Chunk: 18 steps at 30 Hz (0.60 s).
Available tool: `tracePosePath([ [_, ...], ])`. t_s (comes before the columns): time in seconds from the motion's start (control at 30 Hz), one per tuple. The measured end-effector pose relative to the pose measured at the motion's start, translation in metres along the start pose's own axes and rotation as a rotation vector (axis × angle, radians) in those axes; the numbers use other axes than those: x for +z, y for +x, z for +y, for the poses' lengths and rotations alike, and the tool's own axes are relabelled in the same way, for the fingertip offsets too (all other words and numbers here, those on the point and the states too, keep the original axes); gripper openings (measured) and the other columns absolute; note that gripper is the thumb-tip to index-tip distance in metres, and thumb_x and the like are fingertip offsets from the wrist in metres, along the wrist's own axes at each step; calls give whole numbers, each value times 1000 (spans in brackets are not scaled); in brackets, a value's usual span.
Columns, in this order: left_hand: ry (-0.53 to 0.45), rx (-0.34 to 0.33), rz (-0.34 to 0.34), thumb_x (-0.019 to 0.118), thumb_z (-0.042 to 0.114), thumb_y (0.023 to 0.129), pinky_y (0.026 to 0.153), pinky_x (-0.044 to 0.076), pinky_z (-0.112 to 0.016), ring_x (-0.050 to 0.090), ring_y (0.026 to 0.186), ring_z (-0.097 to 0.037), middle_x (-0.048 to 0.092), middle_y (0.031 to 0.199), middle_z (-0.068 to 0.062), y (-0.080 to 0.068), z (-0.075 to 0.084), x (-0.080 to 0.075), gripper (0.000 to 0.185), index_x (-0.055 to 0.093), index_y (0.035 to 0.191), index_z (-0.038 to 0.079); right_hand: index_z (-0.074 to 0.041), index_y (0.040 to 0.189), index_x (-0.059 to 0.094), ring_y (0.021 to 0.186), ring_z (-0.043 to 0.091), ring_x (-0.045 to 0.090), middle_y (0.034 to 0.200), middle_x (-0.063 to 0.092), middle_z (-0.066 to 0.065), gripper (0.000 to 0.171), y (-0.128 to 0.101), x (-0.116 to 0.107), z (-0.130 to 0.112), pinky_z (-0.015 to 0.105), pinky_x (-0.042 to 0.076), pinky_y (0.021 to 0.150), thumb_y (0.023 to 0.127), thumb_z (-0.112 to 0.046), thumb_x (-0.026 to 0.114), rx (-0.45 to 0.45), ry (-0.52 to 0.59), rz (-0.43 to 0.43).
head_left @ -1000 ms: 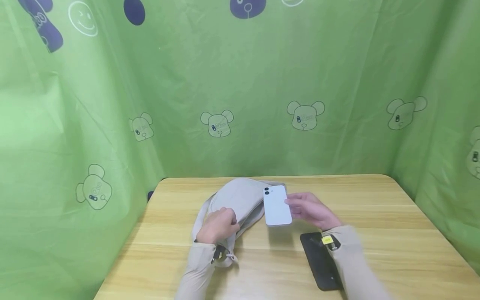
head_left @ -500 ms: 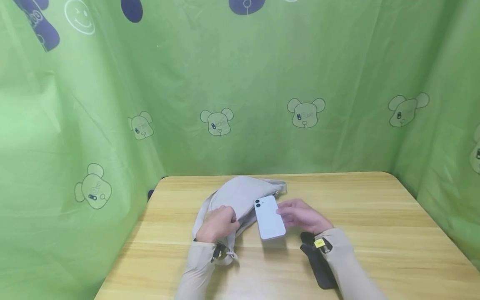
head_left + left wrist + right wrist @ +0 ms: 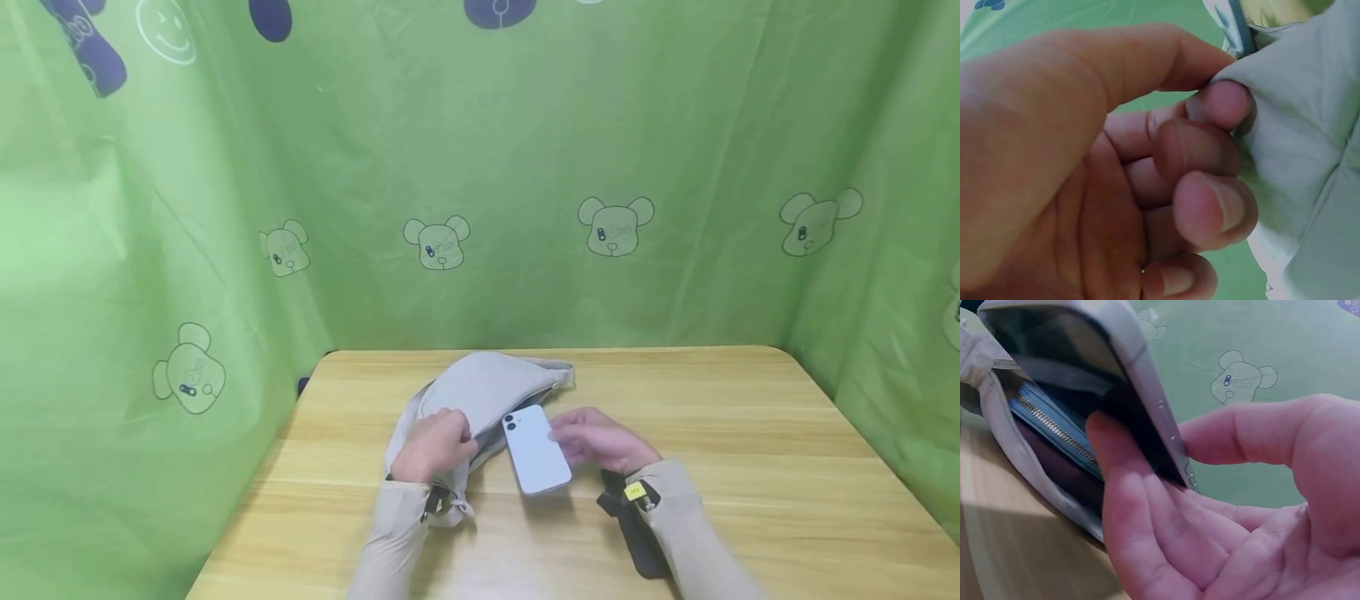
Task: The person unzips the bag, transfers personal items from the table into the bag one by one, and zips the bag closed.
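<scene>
A pale grey sling bag (image 3: 483, 387) lies on the left half of the table, its zipped opening facing right. My left hand (image 3: 435, 446) pinches the cloth at the edge of that opening between thumb and forefinger, as the bag's fabric (image 3: 1300, 162) in the left wrist view shows. Beside the opening, my right hand (image 3: 603, 443) holds a white smartphone (image 3: 538, 454) by its side edge, back camera upward and tilted above the table. In the right wrist view, the phone's dark screen (image 3: 1066, 356) overlaps the bag's mouth, where a blue zippered pouch (image 3: 1054, 422) sits inside.
A flat black item (image 3: 641, 533) lies on the wooden table (image 3: 750, 417) below my right forearm, partly hidden by the sleeve. Green curtains (image 3: 525, 167) printed with bear heads rise behind the table and at both sides.
My right hand has brought the phone left and down toward me, tilting it, so more of the bag's opening shows. My left hand keeps its grip on the bag.
</scene>
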<state>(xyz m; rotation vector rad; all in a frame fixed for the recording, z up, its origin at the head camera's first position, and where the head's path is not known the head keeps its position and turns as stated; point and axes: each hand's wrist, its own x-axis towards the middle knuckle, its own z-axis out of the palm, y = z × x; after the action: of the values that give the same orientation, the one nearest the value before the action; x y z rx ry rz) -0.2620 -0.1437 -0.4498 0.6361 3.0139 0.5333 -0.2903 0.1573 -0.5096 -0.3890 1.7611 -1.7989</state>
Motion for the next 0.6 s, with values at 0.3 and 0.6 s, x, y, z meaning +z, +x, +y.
tracePosePath([
  [0.3, -8, -7, -16, 69, 18, 87, 48, 33, -25, 40, 49, -7, 44, 52, 10, 0, 0, -1, 43, 45, 52, 22, 15, 137, 50, 98, 17, 76, 108, 77, 5, 44, 9, 6, 7, 37, 61, 92, 102, -11, 58, -6, 37, 25],
  [0.6, 23, 33, 1, 68, 15, 86, 47, 30, -24, 36, 49, -6, 36, 50, 11, 2, -3, -1, 46, 38, 51, 24, 19, 142, 40, 100, 18, 76, 110, 77, 8, 54, 18, 16, 7, 38, 60, 95, 101, -11, 59, -17, 88, 103],
])
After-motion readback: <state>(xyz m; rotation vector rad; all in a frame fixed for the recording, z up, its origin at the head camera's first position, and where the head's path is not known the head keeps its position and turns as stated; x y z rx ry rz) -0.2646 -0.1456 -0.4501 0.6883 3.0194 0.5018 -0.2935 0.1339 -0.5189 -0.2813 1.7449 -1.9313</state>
